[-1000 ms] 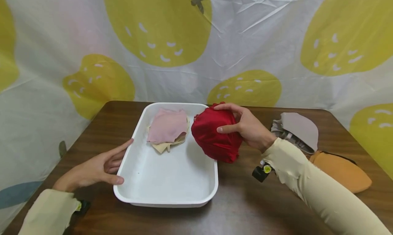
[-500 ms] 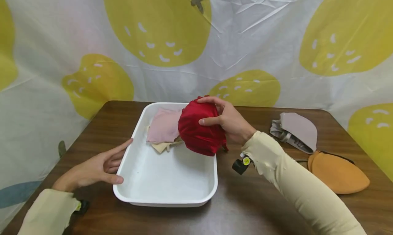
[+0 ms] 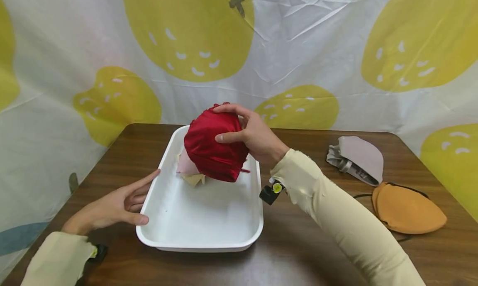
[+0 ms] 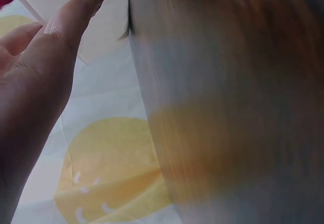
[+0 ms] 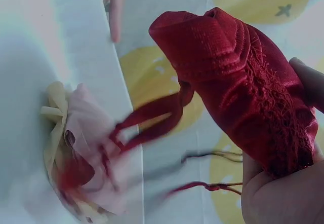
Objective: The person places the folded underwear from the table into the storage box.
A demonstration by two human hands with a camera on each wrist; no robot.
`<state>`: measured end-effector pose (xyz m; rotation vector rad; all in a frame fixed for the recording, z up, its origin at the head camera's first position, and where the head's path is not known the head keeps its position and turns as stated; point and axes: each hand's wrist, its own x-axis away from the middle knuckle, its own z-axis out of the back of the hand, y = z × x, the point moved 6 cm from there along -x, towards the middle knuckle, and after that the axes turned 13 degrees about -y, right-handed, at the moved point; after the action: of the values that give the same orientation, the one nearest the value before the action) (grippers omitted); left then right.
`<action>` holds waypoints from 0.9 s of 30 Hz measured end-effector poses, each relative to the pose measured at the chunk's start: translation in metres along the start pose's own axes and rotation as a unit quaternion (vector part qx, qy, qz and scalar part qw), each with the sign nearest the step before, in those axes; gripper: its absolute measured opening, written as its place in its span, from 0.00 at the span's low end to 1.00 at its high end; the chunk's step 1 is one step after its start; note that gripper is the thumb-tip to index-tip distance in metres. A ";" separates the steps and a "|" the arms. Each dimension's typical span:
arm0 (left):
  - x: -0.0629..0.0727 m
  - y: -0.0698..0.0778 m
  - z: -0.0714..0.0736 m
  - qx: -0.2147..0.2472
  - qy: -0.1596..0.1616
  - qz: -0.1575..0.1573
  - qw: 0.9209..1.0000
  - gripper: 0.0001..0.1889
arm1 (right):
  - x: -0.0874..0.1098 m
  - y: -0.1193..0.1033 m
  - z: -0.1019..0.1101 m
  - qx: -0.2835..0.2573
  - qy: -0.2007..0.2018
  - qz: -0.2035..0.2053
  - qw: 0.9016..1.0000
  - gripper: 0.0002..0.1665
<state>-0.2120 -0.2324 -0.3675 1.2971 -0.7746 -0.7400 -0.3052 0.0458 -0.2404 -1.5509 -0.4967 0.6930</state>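
Observation:
My right hand (image 3: 257,136) grips a folded red satin bra (image 3: 216,147), thumb on its near face. The bra hangs over the white tray (image 3: 201,219), covering part of the pink cloth (image 3: 186,163) lying inside. Under the pink cloth shows a cream cloth (image 5: 54,127). In the right wrist view, the red bra has a lace edge, and its loose straps (image 5: 157,117) dangle. My left hand (image 3: 112,207) rests against the tray's left side, thumb and fingers spread along the rim. The left wrist view shows that thumb (image 4: 76,19) at the tray.
On the table's right lie a grey folded bra (image 3: 360,159) and an orange folded bra (image 3: 410,209) with dark straps. The brown wooden table (image 3: 306,244) extends around the tray. A white curtain (image 3: 298,49) with yellow fruit prints hangs behind it.
My right hand has carried the red bra leftward and slightly up, from the tray's right rim to above the pink cloth. The left hand keeps its place on the tray.

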 end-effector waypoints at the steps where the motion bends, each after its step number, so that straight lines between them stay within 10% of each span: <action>1: 0.000 0.000 0.000 -0.001 0.001 0.000 1.000 0.57 | -0.003 0.000 -0.001 -0.001 0.001 0.006 1.000 0.33; 27: 0.001 -0.001 0.001 -0.001 0.007 -0.004 1.000 0.57 | -0.068 0.064 -0.001 -0.027 0.082 -0.108 0.990 0.39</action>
<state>-0.2120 -0.2336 -0.3685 1.3040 -0.7576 -0.7377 -0.3597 -0.0073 -0.2942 -1.5626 -0.5532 0.3848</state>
